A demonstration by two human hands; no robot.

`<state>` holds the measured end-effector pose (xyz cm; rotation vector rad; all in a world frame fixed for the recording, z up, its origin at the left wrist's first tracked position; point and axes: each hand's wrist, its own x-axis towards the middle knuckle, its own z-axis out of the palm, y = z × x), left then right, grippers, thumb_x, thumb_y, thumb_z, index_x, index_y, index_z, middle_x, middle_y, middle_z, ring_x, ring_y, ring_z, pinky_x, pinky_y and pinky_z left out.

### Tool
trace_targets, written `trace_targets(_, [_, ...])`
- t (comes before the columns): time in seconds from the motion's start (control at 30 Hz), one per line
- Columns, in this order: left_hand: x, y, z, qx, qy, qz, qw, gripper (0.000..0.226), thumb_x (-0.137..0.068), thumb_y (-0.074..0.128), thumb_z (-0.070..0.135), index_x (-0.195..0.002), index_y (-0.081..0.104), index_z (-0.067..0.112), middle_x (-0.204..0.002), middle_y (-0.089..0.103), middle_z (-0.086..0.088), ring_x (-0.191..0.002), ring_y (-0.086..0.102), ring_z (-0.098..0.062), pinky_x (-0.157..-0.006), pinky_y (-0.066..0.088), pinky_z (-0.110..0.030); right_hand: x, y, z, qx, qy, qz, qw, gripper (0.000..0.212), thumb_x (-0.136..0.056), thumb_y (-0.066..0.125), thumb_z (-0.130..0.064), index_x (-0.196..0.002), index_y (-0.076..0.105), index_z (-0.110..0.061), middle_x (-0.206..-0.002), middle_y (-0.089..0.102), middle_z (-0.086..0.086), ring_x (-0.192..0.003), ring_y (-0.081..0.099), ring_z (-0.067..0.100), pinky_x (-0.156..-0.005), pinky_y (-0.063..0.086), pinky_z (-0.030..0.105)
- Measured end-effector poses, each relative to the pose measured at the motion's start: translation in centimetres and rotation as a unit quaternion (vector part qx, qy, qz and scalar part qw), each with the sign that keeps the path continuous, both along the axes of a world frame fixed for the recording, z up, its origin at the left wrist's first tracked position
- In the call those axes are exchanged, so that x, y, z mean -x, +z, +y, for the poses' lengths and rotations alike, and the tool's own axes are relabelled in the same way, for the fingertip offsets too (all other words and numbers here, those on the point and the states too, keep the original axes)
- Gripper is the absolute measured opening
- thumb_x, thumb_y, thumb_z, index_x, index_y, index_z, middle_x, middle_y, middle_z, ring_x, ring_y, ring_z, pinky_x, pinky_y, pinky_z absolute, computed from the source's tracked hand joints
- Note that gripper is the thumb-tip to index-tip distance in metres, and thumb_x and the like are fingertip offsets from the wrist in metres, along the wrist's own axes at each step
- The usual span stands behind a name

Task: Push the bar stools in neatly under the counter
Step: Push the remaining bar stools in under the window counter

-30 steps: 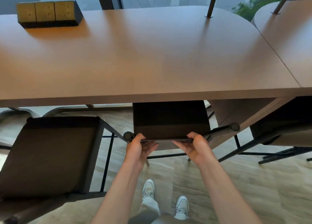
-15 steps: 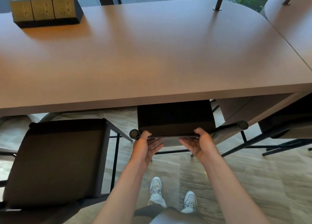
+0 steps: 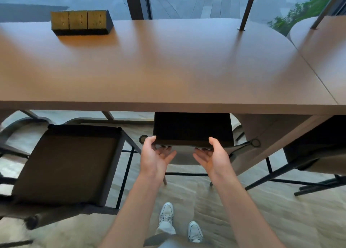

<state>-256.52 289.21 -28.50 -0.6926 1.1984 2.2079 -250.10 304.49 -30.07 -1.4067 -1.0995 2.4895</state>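
**One stool nearly in, one left out**

Loosely spread fingers (image 3: 169, 154) of the left hand (image 3: 155, 159) and right hand (image 3: 212, 158) touched the middle stool (image 3: 192, 129), half under the worktop's (image 3: 168, 64) near edge. The left stool (image 3: 65, 165) stood fully out.

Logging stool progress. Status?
Left hand and right hand open, thumbs on middle stool. It's partly under counter. Left stool out.
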Motion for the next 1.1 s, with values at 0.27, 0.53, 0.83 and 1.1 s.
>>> trace_targets(0.27, [-4.3, 3.4, -1.8, 0.030, 0.038, 0.132, 0.990, 0.050, -0.105, 0.038, 0.037, -0.150, 0.042, 0.014, -0.139, 0.060, -0.012, -0.130, 0.057, -0.028, -0.110, 0.045, -0.049, -1.5, 3.9, 0.1, 0.005, 0.087, 0.028, 0.996, 0.056, -0.100, 0.057, -0.036, -0.149, 0.039, -0.016, -0.151, 0.042, 0.017, -0.116, 0.061, 0.030, -0.109, 0.046, 0.049])
trace_targets(0.53, [-6.6, 8.6, -6.4, 0.139, 0.076, 0.256, 0.954, 0.048, -0.107, 0.026, 0.049, -0.142, 0.050, 0.027, -0.149, 0.053, -0.002, -0.139, 0.049, -0.018, -0.120, 0.032, -0.045, -1.4, 10.2, -4.0, -0.130, 0.265, 0.213, 0.932, 0.041, -0.105, 0.038, -0.043, -0.134, 0.060, -0.024, -0.140, 0.059, -0.003, -0.133, 0.052, 0.015, -0.113, 0.041, 0.042])
trace_targets(0.83, [-10.1, 13.5, -16.7, 0.193, 0.228, 0.296, 0.907, 0.052, -0.108, 0.021, 0.049, -0.145, 0.048, 0.025, -0.147, 0.054, 0.003, -0.138, 0.050, -0.015, -0.122, 0.030, -0.043, -0.7, 14.7, -13.9, -0.184, 0.409, 0.292, 0.845, 0.048, -0.104, 0.032, -0.047, -0.140, 0.054, -0.025, -0.145, 0.054, -0.006, -0.135, 0.048, 0.010, -0.117, 0.035, 0.038])
trace_targets(1.1, [-14.4, 13.7, -26.4, 0.201, 0.298, 0.274, 0.892, 0.055, -0.108, 0.020, 0.048, -0.150, 0.045, 0.023, -0.152, 0.052, 0.000, -0.137, 0.050, -0.014, -0.122, 0.030, -0.043, -2.2, 15.0, -25.1, -0.162, 0.470, 0.289, 0.818, 0.042, -0.104, 0.036, -0.047, -0.134, 0.058, -0.027, -0.141, 0.059, -0.007, -0.133, 0.050, 0.010, -0.113, 0.040, 0.035])
